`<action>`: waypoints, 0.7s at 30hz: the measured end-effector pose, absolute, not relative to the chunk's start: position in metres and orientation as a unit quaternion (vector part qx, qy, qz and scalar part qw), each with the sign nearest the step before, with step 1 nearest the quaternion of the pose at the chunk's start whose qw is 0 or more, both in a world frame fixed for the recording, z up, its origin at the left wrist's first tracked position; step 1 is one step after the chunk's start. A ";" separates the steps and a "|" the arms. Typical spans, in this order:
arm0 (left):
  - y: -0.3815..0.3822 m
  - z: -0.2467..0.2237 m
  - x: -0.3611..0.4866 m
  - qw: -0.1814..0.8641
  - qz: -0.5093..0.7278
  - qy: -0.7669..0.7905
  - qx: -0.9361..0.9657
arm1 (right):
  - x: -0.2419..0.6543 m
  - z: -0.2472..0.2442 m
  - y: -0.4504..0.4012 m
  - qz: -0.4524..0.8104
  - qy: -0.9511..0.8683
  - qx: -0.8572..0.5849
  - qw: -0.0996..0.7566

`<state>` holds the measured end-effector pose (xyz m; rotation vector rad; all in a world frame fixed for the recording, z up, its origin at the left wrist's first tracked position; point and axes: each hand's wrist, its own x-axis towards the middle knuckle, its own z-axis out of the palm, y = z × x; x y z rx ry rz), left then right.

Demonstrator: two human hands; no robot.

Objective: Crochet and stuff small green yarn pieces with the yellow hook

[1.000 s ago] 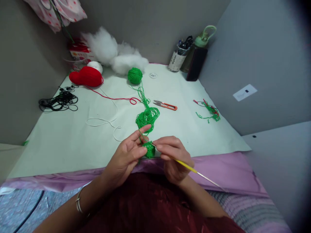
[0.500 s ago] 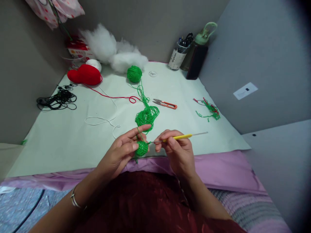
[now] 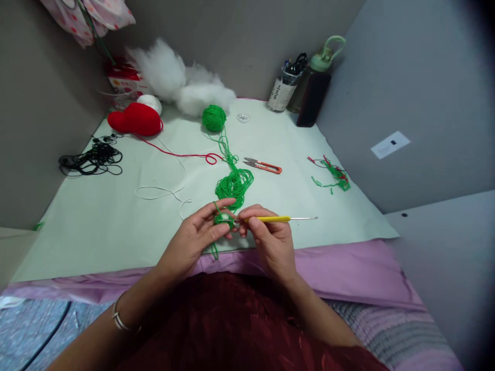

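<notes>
Between the thumb and fingers of my left hand [image 3: 195, 232] is a small green crochet piece [image 3: 223, 220], with a pale patch showing in its middle. Green yarn runs over my raised index finger, and a green loop hangs below the hand. My right hand [image 3: 266, 234] pinches a crochet hook [image 3: 273, 219] by its yellow handle. One metal end points left to the crochet piece; whether its tip is inside the stitches I cannot tell. The other metal end sticks out to the right. Just beyond my hands lies loose green yarn [image 3: 234, 186], leading back to a green yarn ball [image 3: 214, 118].
Thread snips [image 3: 263, 165] lie right of the loose yarn, and yarn scraps [image 3: 336, 175] sit farther right. White stuffing [image 3: 162, 69], red yarn [image 3: 135, 119] and black yarn [image 3: 96, 157] are at the left. A pen cup [image 3: 282, 93], bottle [image 3: 322, 62] and phone [image 3: 310, 105] stand behind.
My right hand and the hook have moved left, up to the crochet piece. My left hand has turned the piece, so its pale middle now shows instead of the rounded green side.
</notes>
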<state>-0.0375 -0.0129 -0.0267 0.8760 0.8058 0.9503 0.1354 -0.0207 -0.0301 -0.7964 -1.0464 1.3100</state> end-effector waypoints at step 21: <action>-0.007 -0.008 -0.046 0.719 0.397 0.362 0.441 | 0.133 -0.028 -0.023 0.579 -0.425 -0.371 0.588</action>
